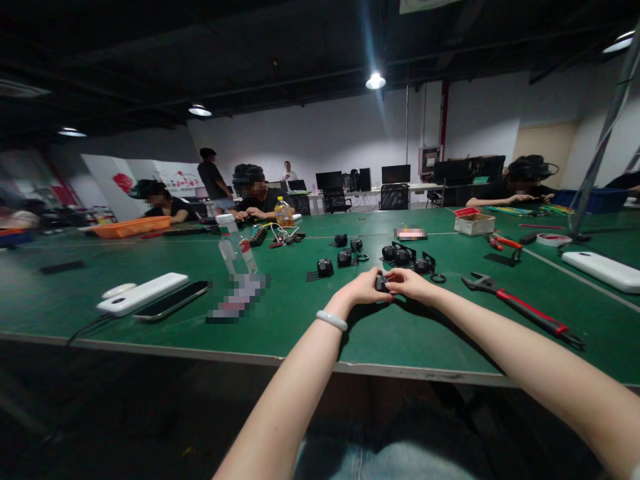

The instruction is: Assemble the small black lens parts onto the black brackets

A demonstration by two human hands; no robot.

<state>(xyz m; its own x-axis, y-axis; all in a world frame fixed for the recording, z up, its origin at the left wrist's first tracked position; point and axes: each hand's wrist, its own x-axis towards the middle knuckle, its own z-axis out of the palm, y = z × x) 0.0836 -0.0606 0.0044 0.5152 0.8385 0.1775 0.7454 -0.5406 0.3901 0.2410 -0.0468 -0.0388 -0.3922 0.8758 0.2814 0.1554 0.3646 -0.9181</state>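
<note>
Both of my hands meet over the green table (pixel 295 340), around a small black part (pixel 381 283) whose exact kind I cannot make out. My left hand (pixel 363 288) grips it from the left, fingers closed. From the other side, the fingertips of my right hand (pixel 407 283) pinch it. Just beyond my hands lie several similar black parts, among them one block (pixel 325 268) on the left and a cluster (pixel 400 255) on the right. A black ring (pixel 438 279) rests beside my right hand.
An adjustable wrench (pixel 525 310) lies to the right, near pliers (pixel 505 245) and a small box (pixel 474 224). Leftward are a clear bottle (pixel 235 247), a phone (pixel 173 301) and a white device (pixel 145 293). Several people sit or stand across the table.
</note>
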